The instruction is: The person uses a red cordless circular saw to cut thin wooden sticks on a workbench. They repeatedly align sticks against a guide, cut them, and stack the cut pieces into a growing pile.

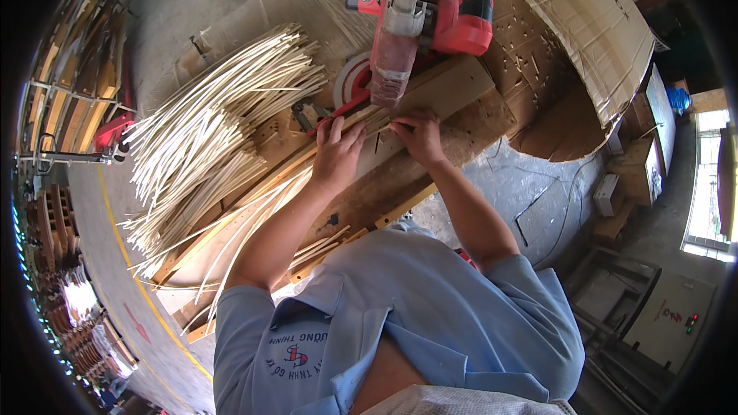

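My left hand [337,155]: palm down, fingers stretched forward and a little spread | my right hand [419,136]: palm down, fingers bent, tips pressing downward | both forearms bare, reaching forward from my body, coming close together | hands near, not touching.
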A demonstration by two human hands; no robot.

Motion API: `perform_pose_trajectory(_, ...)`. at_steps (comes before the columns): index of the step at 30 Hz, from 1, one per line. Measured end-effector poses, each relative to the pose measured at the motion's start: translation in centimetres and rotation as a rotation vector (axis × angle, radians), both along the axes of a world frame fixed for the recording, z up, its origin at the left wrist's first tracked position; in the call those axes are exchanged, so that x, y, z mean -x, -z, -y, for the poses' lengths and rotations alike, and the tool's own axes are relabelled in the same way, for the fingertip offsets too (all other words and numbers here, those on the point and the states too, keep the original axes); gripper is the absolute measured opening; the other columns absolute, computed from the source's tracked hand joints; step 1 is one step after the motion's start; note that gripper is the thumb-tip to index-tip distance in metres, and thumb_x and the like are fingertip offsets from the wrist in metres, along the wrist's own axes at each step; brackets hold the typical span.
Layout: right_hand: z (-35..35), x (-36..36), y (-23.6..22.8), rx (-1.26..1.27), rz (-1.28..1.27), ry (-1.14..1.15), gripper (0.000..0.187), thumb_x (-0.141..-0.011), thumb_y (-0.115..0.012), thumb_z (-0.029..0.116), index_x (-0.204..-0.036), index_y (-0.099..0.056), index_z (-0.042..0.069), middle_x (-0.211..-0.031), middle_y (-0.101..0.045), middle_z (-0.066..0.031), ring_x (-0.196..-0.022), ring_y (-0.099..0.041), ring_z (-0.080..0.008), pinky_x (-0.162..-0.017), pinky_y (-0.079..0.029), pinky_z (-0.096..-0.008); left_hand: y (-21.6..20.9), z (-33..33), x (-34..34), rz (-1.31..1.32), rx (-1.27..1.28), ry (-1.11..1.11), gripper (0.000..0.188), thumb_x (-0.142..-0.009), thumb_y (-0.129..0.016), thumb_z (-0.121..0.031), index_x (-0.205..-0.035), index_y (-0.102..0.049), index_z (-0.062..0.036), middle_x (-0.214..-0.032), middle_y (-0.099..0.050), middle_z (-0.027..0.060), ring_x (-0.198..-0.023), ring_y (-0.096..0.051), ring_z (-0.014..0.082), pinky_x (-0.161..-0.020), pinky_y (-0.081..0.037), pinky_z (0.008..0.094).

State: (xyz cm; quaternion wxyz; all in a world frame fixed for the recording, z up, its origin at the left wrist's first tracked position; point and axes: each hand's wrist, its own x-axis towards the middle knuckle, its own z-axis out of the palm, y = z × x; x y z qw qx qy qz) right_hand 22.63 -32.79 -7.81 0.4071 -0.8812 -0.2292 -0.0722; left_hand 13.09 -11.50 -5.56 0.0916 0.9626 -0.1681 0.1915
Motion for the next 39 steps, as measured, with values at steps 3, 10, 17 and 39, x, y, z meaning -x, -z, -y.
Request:
perform_pose_trajectory(3, -0.1, -0.1, 0.2, 0.010, 0.023, 0.031, 0.016, -0.080, -0.083, 0.026, -0.089, -0.082, 0.013, -0.089, -0.074, -0.0062, -0.101, -0.062, -0.0322, -0.095, -0.045, -0.0449, 0.1, 0.1, 0.0, -0.006, -0.015, -0.009, 0.034, -0.088, -0.061, -0.009, -0.120, -0.073, -0.0043, -0.136, -0.063, 0.0039, -0.129, -0.047, 0.0371, -0.110, -0.037, 0.0614)
perform_pose_trajectory(10, -0.8, -0.2, -0.3, 0.073, -0.016, 0.087, 0.017, -0.079, -0.085, 0.026, -0.089, -0.082, 0.013, -0.091, -0.074, -0.0059, -0.105, -0.061, -0.0303, -0.098, -0.043, -0.0433, 0.0, 0.4, -0.3, 0.007, -0.015, -0.007, 0.037, -0.083, -0.063, -0.006, -0.119, -0.073, -0.0037, -0.135, -0.064, 0.0046, -0.128, -0.047, 0.0372, -0.109, -0.037, 0.0614)
perform_pose_trajectory(17, -1.7, -3.2, -1.4, 0.294, -0.484, 0.087, 0.033, -0.073, -0.088, 0.035, -0.094, -0.079, 0.011, -0.102, -0.077, -0.0119, -0.097, -0.071, -0.0345, -0.087, -0.054, -0.0421, -0.2, 0.4, -0.2, -0.046, -0.043, -0.028, 0.039, -0.082, -0.062, -0.004, -0.119, -0.073, -0.0035, -0.135, -0.064, 0.0038, -0.129, -0.046, 0.0373, -0.110, -0.036, 0.0616)
perform_pose_trajectory(39, -2.9, 5.1, -1.8, 0.506, 0.199, -0.076, 0.058, -0.093, -0.070, 0.030, -0.144, -0.056, 0.008, -0.156, -0.047, -0.0110, -0.148, -0.036, -0.0390, -0.116, -0.032, -0.0600, 1.6, -0.1, -0.3, -0.023, -0.050, -0.041, 0.040, -0.091, -0.058, -0.014, -0.126, -0.071, -0.0016, -0.141, -0.062, 0.0054, -0.135, -0.046, 0.0394, -0.111, -0.035, 0.0643)
